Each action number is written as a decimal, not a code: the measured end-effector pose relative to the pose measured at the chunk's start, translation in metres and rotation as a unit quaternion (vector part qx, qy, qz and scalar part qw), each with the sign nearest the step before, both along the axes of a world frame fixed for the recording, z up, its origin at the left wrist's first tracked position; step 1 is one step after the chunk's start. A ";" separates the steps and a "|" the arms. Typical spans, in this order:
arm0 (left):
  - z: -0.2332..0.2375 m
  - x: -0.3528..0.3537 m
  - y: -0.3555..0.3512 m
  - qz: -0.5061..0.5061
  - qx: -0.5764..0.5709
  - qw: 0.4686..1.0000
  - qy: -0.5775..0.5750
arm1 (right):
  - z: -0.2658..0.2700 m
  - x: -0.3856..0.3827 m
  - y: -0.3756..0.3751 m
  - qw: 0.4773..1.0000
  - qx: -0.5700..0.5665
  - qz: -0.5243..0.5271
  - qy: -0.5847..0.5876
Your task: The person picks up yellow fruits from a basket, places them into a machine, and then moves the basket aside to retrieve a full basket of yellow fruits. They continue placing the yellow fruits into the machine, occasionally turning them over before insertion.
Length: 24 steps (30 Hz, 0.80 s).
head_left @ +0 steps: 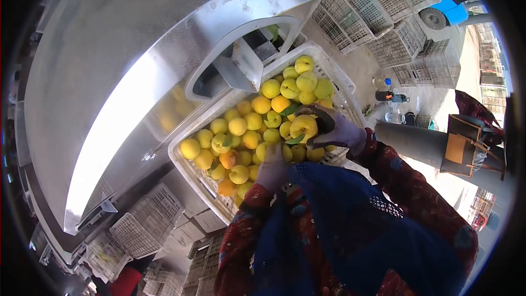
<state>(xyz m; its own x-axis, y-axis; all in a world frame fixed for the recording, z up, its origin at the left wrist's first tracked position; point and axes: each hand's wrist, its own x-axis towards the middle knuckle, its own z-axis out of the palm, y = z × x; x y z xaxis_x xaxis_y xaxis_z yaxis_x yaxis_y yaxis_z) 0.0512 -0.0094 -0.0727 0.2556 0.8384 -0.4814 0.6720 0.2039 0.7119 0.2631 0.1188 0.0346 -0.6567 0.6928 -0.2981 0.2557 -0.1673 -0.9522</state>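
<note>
A white plastic crate point(211, 196) in front of me is full of yellow fruit that look like peaches, some with green leaves and a few more orange. My right hand point(341, 130), in a pale glove with dark fingers, is closed around a yellow peach point(303, 126) above the others. A green leaf point(295, 139) shows just under this peach. At the near side of the crate, my left hand point(272, 171), also gloved, lies among the fruit with its fingers stretched forward; their tips are partly hidden, and I see no fruit clearly gripped.
A large metal machine panel point(137, 85) with a curved edge borders the crate, and its metal chute point(238, 68) overhangs the crate's far side. Stacked crates point(350, 13) stand at upper right, with bottles point(383, 83) on the floor nearby. More crates point(145, 225) are at lower left.
</note>
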 end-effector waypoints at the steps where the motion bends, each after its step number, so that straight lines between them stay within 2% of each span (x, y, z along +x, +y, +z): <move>1: 0.007 -0.006 0.005 0.045 -0.008 0.998 -0.041 | 0.007 -0.006 0.002 0.998 -0.022 -0.030 0.052; 2: 0.013 -0.012 0.009 0.134 -0.006 0.979 -0.155 | 0.013 -0.012 0.000 0.992 -0.047 -0.060 0.104; 4: 0.032 -0.025 0.018 0.303 0.001 0.878 -0.371 | 0.021 -0.025 -0.005 0.971 -0.107 -0.116 0.178; 6: 0.086 -0.040 0.035 0.370 -0.036 0.830 -0.416 | 0.027 -0.039 -0.011 0.945 -0.175 -0.168 0.221; 9: 0.130 -0.042 0.048 0.387 0.054 0.810 -0.437 | 0.033 -0.066 -0.018 0.950 -0.113 -0.167 0.239; 12: 0.145 -0.053 0.057 0.366 0.053 0.825 -0.427 | 0.031 -0.077 -0.009 0.981 0.029 -0.161 0.107; 13: 0.142 -0.056 0.058 0.375 0.049 0.817 -0.435 | 0.039 -0.087 -0.005 0.969 -0.015 -0.186 0.162; 16: 0.148 -0.060 0.060 0.408 0.036 0.788 -0.460 | 0.029 -0.103 0.015 0.961 0.030 -0.254 0.105; 17: 0.145 -0.061 0.060 0.409 0.052 0.783 -0.465 | 0.028 -0.111 0.025 0.956 0.072 -0.274 0.082; 18: 0.141 -0.065 0.058 0.402 0.031 0.749 -0.526 | 0.025 -0.119 0.036 0.946 0.172 -0.276 0.019; 20: 0.132 -0.071 0.052 0.385 -0.011 0.667 -0.638 | 0.014 -0.134 0.057 0.887 0.361 -0.268 -0.106; 21: 0.131 -0.071 0.052 0.412 -0.043 0.639 -0.648 | 0.006 -0.146 0.068 0.885 0.363 -0.268 -0.115; 24: 0.141 -0.078 0.060 0.421 -0.073 0.657 -0.622 | -0.014 -0.175 0.095 0.860 0.388 -0.259 -0.208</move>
